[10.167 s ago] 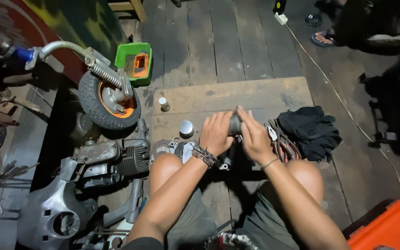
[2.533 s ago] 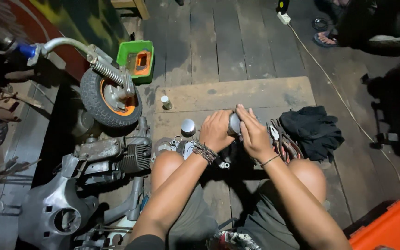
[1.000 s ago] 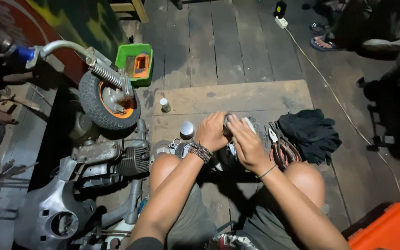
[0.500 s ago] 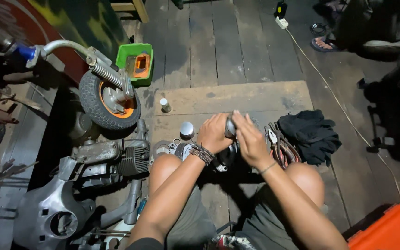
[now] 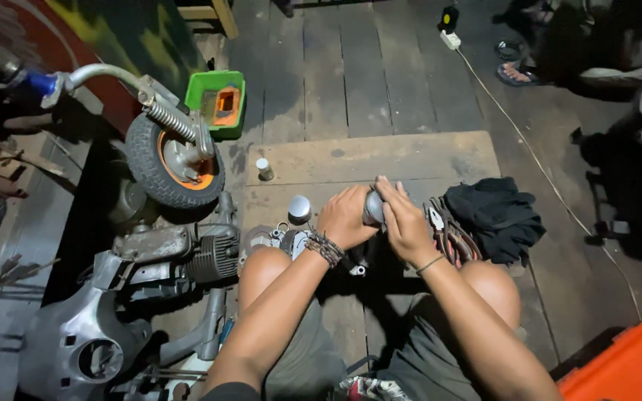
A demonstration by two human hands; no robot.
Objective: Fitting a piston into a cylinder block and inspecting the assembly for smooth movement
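— What's the person wearing?
— Grey-green shorts that stop above the bare knees, and no sleeves reach the forearms.
— Anything at the wrists?
— A stack of dark beaded bracelets above the left hand (image 5: 347, 217), one thin pale band above the right hand (image 5: 404, 221). A patterned cloth edge shows at the waist.

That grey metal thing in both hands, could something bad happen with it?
Maybe. The left hand and right hand wrap the grey metal part above loose small parts, so it might slip and knock them. The pliers lie close by the right wrist and might catch it.
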